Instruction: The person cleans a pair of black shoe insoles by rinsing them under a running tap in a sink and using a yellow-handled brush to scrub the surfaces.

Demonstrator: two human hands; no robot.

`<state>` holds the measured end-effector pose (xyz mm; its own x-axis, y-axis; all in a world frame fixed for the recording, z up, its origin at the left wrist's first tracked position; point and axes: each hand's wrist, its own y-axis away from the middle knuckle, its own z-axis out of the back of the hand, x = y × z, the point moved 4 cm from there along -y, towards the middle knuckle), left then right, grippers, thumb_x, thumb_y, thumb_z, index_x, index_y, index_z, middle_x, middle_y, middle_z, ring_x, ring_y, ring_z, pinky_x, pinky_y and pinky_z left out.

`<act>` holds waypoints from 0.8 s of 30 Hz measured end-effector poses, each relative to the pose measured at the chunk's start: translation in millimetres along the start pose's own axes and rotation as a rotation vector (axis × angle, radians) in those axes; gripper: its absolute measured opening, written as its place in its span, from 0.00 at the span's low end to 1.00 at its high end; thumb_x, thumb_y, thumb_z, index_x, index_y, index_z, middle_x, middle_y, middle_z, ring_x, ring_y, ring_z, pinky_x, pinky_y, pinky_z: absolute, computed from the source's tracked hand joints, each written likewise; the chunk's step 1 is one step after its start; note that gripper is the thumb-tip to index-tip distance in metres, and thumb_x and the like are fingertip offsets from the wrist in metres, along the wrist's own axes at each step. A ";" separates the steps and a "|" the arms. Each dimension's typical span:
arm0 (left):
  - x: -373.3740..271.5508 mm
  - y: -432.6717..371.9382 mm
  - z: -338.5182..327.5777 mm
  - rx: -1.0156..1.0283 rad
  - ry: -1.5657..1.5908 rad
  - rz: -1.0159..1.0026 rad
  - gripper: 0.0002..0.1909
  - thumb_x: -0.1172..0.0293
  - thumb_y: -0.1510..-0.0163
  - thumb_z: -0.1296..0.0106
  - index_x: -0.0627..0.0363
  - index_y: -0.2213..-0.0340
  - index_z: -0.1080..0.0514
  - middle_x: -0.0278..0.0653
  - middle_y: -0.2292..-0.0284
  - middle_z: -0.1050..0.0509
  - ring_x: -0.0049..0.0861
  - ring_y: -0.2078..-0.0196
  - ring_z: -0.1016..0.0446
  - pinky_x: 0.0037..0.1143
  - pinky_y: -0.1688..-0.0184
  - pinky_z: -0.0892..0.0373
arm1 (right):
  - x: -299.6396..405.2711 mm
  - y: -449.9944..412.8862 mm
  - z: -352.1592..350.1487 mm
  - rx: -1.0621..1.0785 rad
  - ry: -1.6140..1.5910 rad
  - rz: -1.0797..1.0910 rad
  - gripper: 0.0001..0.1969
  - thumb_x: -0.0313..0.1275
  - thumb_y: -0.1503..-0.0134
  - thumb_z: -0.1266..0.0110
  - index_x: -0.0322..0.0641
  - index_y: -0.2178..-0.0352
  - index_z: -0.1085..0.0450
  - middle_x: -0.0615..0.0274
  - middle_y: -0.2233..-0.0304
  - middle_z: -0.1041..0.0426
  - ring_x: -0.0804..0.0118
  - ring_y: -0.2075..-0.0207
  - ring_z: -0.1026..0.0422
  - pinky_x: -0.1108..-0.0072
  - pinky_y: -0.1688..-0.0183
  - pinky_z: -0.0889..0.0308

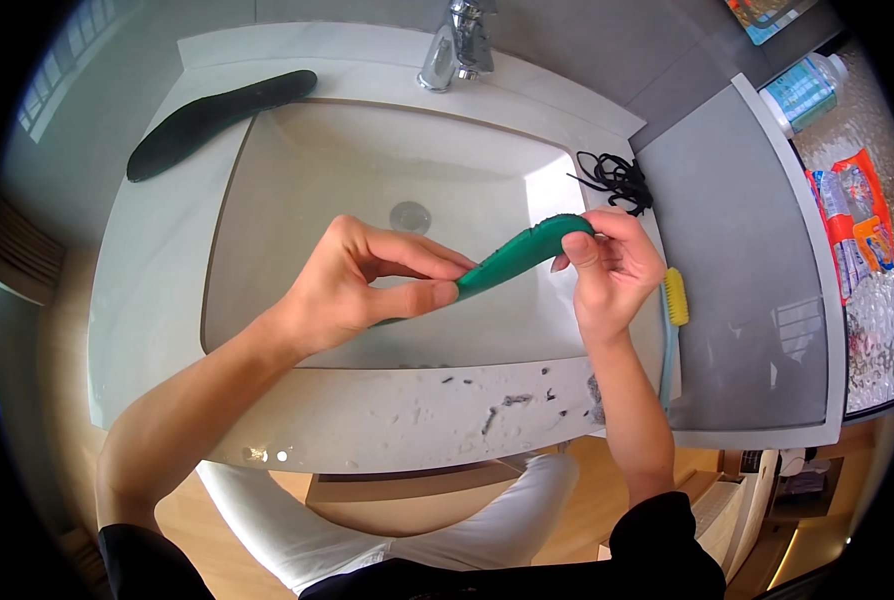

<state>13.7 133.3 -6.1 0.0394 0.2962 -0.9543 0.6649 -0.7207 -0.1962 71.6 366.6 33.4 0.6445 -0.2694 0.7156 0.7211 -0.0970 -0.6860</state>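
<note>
Over the white sink basin [304, 195] I hold a green shoe insole [522, 255] with dark bits along its upper edge. My left hand [364, 285] pinches it near the middle between thumb and fingers, and its lower end shows beneath that hand. My right hand [616, 262] grips the other end with the thumb on the green face. A black insole [214, 120] lies on the counter at the sink's back left corner. Black shoelaces [616, 180] lie bundled at the right rim, beyond my right hand.
A chrome faucet [458, 45] stands behind the basin. Dark debris and water drops dot the front counter [417, 420]. A brush with yellow bristles [675, 296] lies right of my right forearm, beside a grey panel [747, 300]. Farther right are a white bottle [803, 94] and an orange packet [852, 225].
</note>
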 end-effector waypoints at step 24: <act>4.2 4.5 -4.0 -0.087 0.033 0.107 0.04 0.76 0.43 0.38 0.65 0.70 0.20 0.36 0.68 0.23 0.18 0.68 0.28 0.20 0.66 0.32 | -0.9 3.5 -18.7 0.178 0.085 0.030 0.11 0.24 0.49 0.30 0.30 0.67 0.25 0.60 0.74 0.24 0.72 0.74 0.28 0.83 0.72 0.33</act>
<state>19.8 133.9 -10.1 0.1373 0.2422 -0.9605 0.7176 -0.6928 -0.0721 68.8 348.5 27.9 0.6477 -0.3500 0.6767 0.7406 0.0810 -0.6670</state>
